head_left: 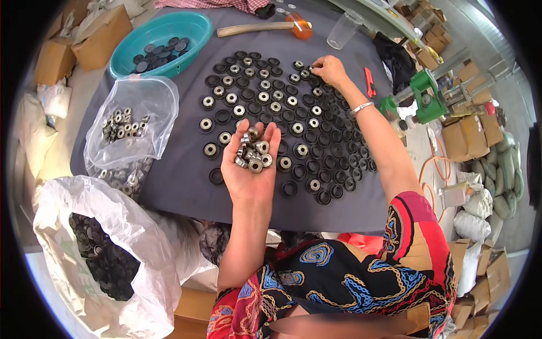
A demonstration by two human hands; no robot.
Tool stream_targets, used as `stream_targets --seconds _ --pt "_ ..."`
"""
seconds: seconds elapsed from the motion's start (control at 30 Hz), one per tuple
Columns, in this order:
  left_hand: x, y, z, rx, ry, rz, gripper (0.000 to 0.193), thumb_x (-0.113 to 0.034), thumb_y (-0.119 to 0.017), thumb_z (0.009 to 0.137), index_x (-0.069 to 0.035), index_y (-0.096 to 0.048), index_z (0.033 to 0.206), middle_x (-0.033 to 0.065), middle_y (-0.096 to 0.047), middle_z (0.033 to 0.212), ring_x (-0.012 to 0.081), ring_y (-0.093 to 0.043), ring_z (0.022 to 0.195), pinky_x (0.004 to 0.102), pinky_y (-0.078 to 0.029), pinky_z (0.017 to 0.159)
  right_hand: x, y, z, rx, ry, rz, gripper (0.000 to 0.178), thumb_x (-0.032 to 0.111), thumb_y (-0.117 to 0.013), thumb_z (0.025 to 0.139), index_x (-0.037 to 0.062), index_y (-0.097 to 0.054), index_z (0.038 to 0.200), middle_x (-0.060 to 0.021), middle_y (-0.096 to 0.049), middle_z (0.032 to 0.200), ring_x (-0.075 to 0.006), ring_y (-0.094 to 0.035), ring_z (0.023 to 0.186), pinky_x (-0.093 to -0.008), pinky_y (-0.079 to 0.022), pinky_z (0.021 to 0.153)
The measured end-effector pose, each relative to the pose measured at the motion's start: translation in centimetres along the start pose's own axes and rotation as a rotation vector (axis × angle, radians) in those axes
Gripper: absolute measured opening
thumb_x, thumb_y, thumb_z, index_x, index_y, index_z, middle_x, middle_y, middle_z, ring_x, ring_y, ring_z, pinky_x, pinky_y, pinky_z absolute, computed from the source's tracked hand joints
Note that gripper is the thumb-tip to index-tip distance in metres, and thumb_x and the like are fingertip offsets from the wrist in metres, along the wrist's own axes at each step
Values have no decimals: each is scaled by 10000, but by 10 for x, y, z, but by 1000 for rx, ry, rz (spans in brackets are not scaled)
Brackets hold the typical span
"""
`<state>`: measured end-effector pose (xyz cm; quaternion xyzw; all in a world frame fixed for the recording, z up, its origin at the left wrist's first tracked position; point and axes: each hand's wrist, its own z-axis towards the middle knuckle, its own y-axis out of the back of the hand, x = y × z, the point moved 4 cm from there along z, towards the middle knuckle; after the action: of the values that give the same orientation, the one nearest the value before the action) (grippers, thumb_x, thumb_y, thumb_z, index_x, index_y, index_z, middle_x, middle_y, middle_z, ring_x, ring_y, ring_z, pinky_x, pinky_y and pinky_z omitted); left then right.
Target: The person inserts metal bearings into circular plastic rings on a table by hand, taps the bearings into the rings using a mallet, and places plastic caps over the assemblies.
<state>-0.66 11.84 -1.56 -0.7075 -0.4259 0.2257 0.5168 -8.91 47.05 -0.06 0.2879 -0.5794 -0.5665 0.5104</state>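
The left hand [248,186] is palm up, fingers curled about a small heap of metal ball bearings [256,153], held over the near middle of the grey-covered bench [175,186]. The right hand [331,72] is well apart from it, at the far side of a broad spread of black round parts [323,197]; its thumb and fingertips come together at a bearing there, though whether they grip or press it cannot be told. Many black parts in the left and middle of the spread have bearings seated in them, while most toward the right show none. Beyond lie a teal basin [179,68] of black discs [161,55], a wooden-handled mallet [254,28] with an orange head, and a clear tumbler [345,29]. A red utility knife [370,83] lies to the right of the right hand. At the left, a clear plastic bag [159,107] contains more bearings, and a white sack [144,257] in front of it holds black pieces [104,260].
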Motion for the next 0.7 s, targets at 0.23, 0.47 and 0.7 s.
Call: stream_targets --seconds 0.23,0.47,0.7 --pt "2 -4 4 -13 -4 -73 326 -209 -419 965 43 -578 1097 242 -566 1130 433 -489 1156 554 -375 1056 92 40 -59 -207 338 -14 204 195 -646 828 70 -703 978 -110 -644 872 -287 -636 774 -390 -497 675" --pt "2 2 6 36 -20 29 289 -223 -403 974 -32 -586 1091 148 -594 1078 304 -576 1046 451 -467 961 230 56 -180 311 752 464 265 105 -702 797 49 -660 1053 -87 -621 851 -240 -635 779 -330 -508 673" --pt "-1 2 -2 43 -63 166 366 -225 -360 953 -38 -547 1205 159 -568 1155 349 -552 1122 454 -449 991 254 27 -196 144 861 275 187 173 -635 813 38 -628 942 -118 -589 847 -314 -598 799 -409 -496 671"
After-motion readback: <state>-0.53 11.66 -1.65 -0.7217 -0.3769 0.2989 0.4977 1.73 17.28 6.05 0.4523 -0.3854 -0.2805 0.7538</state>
